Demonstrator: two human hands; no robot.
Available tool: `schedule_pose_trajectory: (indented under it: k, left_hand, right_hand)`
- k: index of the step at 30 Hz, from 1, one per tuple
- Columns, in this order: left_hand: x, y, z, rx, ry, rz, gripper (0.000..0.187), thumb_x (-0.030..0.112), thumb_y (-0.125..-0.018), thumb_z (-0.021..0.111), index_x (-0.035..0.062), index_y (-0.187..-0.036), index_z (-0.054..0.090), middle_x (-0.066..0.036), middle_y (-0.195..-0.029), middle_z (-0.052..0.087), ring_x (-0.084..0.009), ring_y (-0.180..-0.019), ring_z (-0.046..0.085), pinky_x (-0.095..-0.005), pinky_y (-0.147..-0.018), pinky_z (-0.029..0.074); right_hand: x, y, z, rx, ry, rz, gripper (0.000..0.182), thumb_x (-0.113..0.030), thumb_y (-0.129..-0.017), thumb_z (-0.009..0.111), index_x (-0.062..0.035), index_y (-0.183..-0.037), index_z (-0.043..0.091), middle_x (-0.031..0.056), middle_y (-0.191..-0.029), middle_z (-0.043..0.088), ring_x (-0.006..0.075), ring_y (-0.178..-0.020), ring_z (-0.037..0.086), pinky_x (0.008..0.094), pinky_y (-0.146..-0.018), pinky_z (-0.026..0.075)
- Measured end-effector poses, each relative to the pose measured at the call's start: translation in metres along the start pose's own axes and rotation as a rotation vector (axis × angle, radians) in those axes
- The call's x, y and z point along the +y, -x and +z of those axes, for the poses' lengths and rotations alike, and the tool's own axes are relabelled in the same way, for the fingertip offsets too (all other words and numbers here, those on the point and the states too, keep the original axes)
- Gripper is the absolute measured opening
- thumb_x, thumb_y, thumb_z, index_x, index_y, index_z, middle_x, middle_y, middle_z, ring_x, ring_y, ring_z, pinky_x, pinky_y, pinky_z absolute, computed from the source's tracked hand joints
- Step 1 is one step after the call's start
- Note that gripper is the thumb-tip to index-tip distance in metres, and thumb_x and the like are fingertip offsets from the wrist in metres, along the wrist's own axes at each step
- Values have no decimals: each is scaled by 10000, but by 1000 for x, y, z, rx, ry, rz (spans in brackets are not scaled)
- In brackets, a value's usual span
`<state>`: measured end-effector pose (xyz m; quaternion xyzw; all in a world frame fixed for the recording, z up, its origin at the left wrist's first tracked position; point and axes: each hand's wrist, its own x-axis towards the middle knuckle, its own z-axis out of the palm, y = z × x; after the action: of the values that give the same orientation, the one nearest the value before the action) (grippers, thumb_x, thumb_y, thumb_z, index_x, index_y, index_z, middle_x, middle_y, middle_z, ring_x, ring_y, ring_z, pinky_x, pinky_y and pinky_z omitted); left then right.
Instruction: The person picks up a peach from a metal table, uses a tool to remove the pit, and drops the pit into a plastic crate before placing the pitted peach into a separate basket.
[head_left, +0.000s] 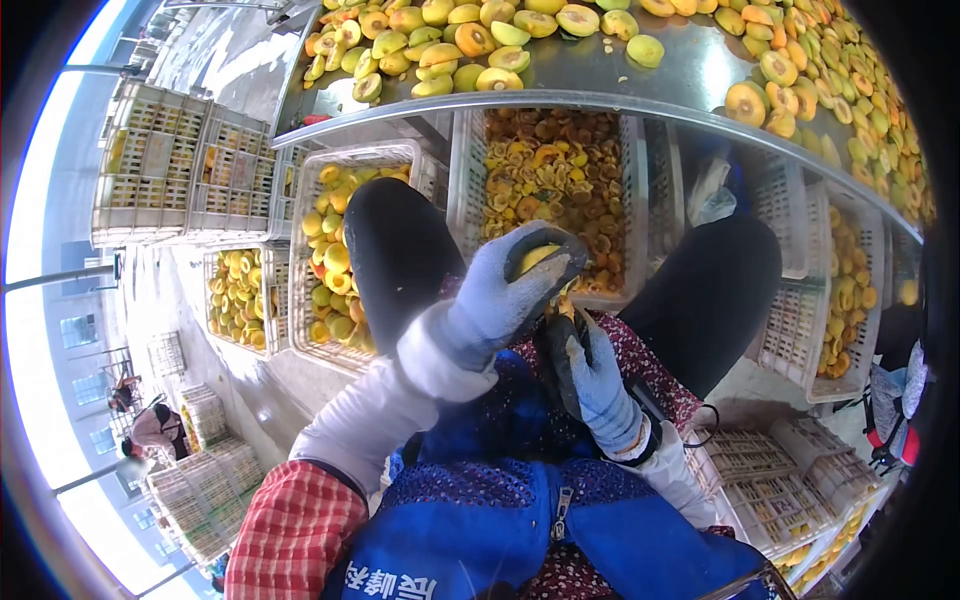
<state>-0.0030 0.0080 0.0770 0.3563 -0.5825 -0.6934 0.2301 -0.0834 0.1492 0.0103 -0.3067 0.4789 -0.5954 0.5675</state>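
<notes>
Both hands wear light blue gloves with dark palms and meet in front of my lap. My left hand (512,285) is closed around a piece of yellow fruit (538,258), likely a peach half, mostly hidden by the glove. Just below and to the right, my right hand (590,378) is closed, its fingertips close to the left hand. A small orange-brown bit shows at those fingertips; what the right hand grips is hidden. Beyond the hands, between my knees, stands a crate (636,200) of brownish and yellow fruit scraps (550,185).
A metal table (690,62) with many halved fruits (475,40) spans the front, its edge above the crates. A crate of fruit (335,250) stands left of my knee, another crate (850,290) to the right. Stacked crates (150,165) and a person (160,435) are farther left.
</notes>
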Motion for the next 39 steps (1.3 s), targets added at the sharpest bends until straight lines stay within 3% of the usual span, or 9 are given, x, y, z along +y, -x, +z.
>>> schedule_pose_trajectory:
  k: [2, 4, 7, 10, 17, 22, 26, 32, 39]
  left_hand:
    - [-3, -1, 5, 47, -34, 4, 225, 97, -868, 537, -49, -1033, 585, -92, -983, 627, -137, -917, 564, -249, -834, 430]
    - [-5, 0, 7, 66, -153, 122, 206, 85, -845, 600, -28, -1017, 586, -62, -892, 615, -92, -813, 559, -237, -729, 457]
    - [-7, -1, 6, -5, -116, 265, 221, 65, -835, 595, -27, -1036, 583, -71, -900, 621, -100, -829, 570, -245, -742, 464]
    - [-6, -3, 5, -25, -76, 227, 236, 63, -832, 594, -26, -1051, 581, -75, -920, 626, -111, -856, 578, -247, -765, 464]
    - [-11, -9, 5, -105, -172, 330, 237, 67, -816, 606, -25, -1033, 589, -101, -923, 634, -139, -827, 600, -257, -744, 476]
    - [-10, -8, 5, -154, -186, 298, 307, 136, -821, 552, -36, -1075, 572, -103, -980, 616, -157, -882, 581, -280, -802, 449]
    - [-25, -12, 9, -213, -1, 398, 310, 202, -861, 535, -31, -1061, 574, -99, -970, 614, -159, -870, 585, -291, -793, 462]
    - [-30, 0, 21, -119, 560, -44, 229, 178, -892, 525, -21, -982, 595, -59, -861, 609, -118, -786, 561, -242, -707, 456]
    - [-30, 7, 20, 76, 475, 19, 212, 202, -915, 534, 4, -942, 606, -30, -793, 594, -108, -705, 549, -221, -646, 445]
  right_hand:
    - [-7, -3, 4, 83, -120, -2, 363, -287, -962, 449, -21, -1208, 443, 92, -979, 550, 125, -802, 552, 250, -695, 476]
    - [-17, -5, 3, 9, -484, 388, 326, -391, -949, 454, -71, -972, 512, 36, -697, 517, 105, -504, 468, 230, -428, 392]
    - [-52, -12, 13, 110, -899, 734, 382, -485, -922, 455, -119, -820, 490, -24, -523, 382, 82, -358, 308, 213, -316, 241]
    - [-42, -10, -4, -341, -1090, 577, 134, -301, -937, 482, -201, -1024, 506, -48, -702, 457, 105, -540, 426, 221, -463, 357]
    - [-53, -5, 2, -58, -748, 663, 181, -371, -948, 454, -194, -924, 477, -53, -589, 381, 83, -409, 346, 213, -350, 254]
    - [-44, -6, -6, -321, -1061, 721, 461, -571, -903, 397, -123, -873, 499, -27, -568, 379, 58, -396, 322, 187, -306, 263]
    - [-42, -3, -6, -409, -1234, 731, 463, -556, -919, 375, -109, -899, 497, -24, -581, 381, 54, -400, 333, 181, -307, 290]
    - [-36, -5, -7, -439, -1331, 684, 454, -516, -939, 371, -82, -944, 501, -24, -573, 383, 46, -409, 360, 174, -320, 313]
    - [-24, -18, -3, -613, -1528, 701, 452, -504, -943, 377, -69, -933, 498, -18, -581, 416, 45, -427, 379, 171, -335, 316]
